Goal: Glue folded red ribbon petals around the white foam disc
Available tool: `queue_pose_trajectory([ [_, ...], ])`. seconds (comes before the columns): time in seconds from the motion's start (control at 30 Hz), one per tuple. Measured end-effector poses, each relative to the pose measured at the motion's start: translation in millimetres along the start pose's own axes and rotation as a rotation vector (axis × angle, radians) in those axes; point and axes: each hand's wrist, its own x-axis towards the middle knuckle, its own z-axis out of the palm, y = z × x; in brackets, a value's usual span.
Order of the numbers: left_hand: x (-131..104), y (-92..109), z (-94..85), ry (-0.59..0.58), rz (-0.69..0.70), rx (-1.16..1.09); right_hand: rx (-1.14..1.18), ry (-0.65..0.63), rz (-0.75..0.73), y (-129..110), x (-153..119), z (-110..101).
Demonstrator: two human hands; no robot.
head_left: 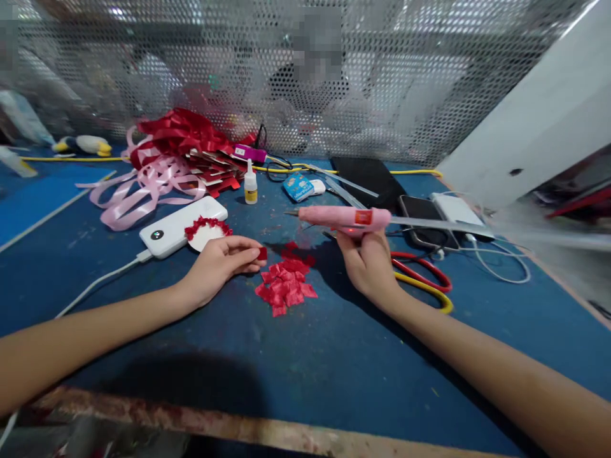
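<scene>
Between thumb and fingers, my left hand [222,264] pinches a small red ribbon piece [262,254]. Just behind that hand lies a round white disc [206,235] edged with gathered red ribbon, partly hidden by the fingers and resting against a white power bank [184,226]. My right hand [370,261] is wrapped round a pink glue gun [344,217], its nozzle pointing left and a long clear glue stick [439,223] running out of its back. On the table between my hands sits a loose pile of cut red ribbon squares [286,286].
Red and pink ribbons [157,168] are heaped at the back left. A small glue bottle [251,183] stands nearby. Scissors with red and yellow handles [424,280] lie by my right wrist. Phones [424,221] and cables are on the right. Perforated metal [382,83] closes off the back.
</scene>
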Motion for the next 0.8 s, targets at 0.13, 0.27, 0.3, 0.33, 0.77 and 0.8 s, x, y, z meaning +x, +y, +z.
queue_pose_trajectory([
  [0.13, -4, 1, 0.0, 0.0, -0.008, 0.038, -0.03, 0.005, 0.008, -6, -3, -4],
  [0.27, -7, 1, 0.6, 0.003, 0.017, 0.169, -0.035, 0.045, -0.003, -10, -9, -5],
  [0.3, -8, 1, 0.9, 0.002, 0.023, 0.191, -0.042, 0.058, -0.009, -10, -10, -5],
  [0.33, -9, 2, 1.3, 0.001, 0.023, 0.201, -0.049, 0.07, -0.019, -10, -12, -5],
  [0.77, -9, 0, 3.6, 0.01, -0.01, 0.214, -0.091, 0.035, -0.086, -7, -14, -3],
  [0.8, -9, 0, 3.5, 0.009, -0.008, 0.208, -0.082, 0.028, -0.096, -7, -14, -3],
])
